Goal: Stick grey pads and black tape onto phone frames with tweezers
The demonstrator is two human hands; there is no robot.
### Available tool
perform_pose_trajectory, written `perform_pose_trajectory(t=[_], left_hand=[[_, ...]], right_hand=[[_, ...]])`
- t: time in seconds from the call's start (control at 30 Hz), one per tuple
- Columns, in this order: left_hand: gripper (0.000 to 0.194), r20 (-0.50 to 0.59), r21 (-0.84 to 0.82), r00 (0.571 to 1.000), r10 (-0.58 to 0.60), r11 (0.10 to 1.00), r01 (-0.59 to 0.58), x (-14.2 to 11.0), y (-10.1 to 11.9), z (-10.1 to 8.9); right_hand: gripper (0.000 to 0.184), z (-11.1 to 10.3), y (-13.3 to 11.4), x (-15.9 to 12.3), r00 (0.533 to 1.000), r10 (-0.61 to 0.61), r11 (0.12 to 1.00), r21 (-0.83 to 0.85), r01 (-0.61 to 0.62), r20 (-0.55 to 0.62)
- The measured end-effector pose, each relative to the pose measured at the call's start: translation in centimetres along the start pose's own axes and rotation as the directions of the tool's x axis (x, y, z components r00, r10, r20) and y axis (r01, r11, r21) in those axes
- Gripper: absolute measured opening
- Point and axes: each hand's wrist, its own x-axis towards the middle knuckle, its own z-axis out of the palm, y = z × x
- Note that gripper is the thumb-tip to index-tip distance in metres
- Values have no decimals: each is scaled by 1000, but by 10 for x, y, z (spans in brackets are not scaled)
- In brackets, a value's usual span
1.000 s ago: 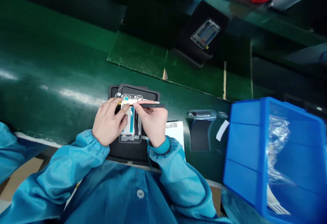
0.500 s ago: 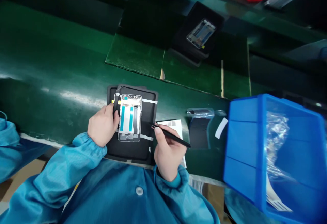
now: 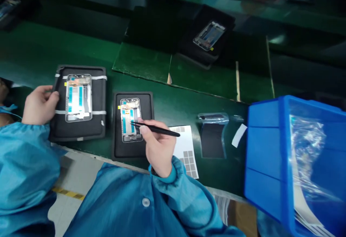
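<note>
The hands (image 3: 159,147) are bare below gathered cuffs (image 3: 164,170) of a buttoned teal-blue smock (image 3: 129,208).

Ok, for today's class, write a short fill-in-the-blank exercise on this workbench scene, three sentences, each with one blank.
The black tweezers are pinched in the ____ hand, their tips over a phone frame.
The left hand touches the edge of a black mat, where two ____ straps cross a second phone frame.
The blue bin holds a clear plastic ____.

Missing words: right; white; bag.
</note>
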Motion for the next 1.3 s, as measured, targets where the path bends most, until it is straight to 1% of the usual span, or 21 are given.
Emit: perform_pose_trajectory(t=[0.07,0.17,0.23,0.27,0.3,0.33,0.37,0.4,0.47,0.53,0.57,0.6,0.63,0.7,0.77,0.83,0.93,0.97,1.1,1.2,1.3], left_hand=[[40,-7,42,999,-39,998,39,17,-8,2],[42,81,142,996,34,989,-45,23,-1,5],[45,82,222,982,169,958,-183,11,17,3],[46,58,249,963,262,931,-268,0,31,1],[47,29,259,931,364,897,-359,-12,47,-1],[47,13,243,882,471,855,-459,-27,66,-1],[45,22,192,817,576,800,-569,-43,88,1],[43,53,111,736,675,728,-677,-60,112,5],[36,101,-105,528,843,537,-837,-96,164,24],[33,141,-271,337,931,363,-891,-132,219,52],[33,162,-331,269,949,309,-891,-149,246,69],[37,192,-376,224,955,282,-883,-164,271,85],[41,215,-399,217,952,289,-870,-177,294,101],[50,229,-402,237,944,314,-860,-196,330,128],[57,214,-376,250,944,316,-871,-207,353,145],[54,214,-354,216,952,282,-892,-212,365,154],[35,245,-382,146,958,234,-894,-212,369,155],[29,251,-399,143,957,237,-886,-212,369,154],[16,260,-441,178,949,281,-853,-209,362,143],[18,259,-473,157,953,266,-840,-209,357,136],[22,279,-462,149,949,269,-845,-211,356,131]], right_hand=[[17,-19,-2,1,999,-9,1000,-16,9,-39],[16,-54,-8,0,994,-34,999,-44,29,-103],[16,-80,-12,-3,985,-59,996,-83,46,-163],[17,-94,-15,-4,976,-81,992,-110,60,-201],[18,-108,-17,-6,965,-110,986,-150,76,-238],[19,-122,-20,-8,953,-144,976,-199,92,-267],[20,-136,-22,-9,938,-183,961,-255,107,-295],[21,-150,-25,-9,920,-224,943,-310,121,-322],[22,-176,-31,-7,876,-303,907,-396,144,-374],[22,-198,-37,-1,837,-363,880,-446,164,-410],[22,-208,-40,4,822,-388,870,-460,177,-418],[21,-216,-43,8,811,-409,861,-471,190,-419],[21,-224,-45,13,803,-424,854,-479,201,-418],[19,-235,-49,21,792,-446,846,-485,221,-417],[19,-242,-52,29,788,-452,843,-489,224,-418],[19,-246,-54,35,788,-455,840,-493,226,-415],[18,-250,-60,42,795,-464,839,-482,253,-391],[17,-250,-62,44,799,-470,837,-478,268,-376],[15,-254,-68,48,821,-492,819,-474,323,-290],[15,-257,-69,50,840,-499,798,-490,350,-213],[16,-259,-68,50,840,-516,778,-503,376,-169]])
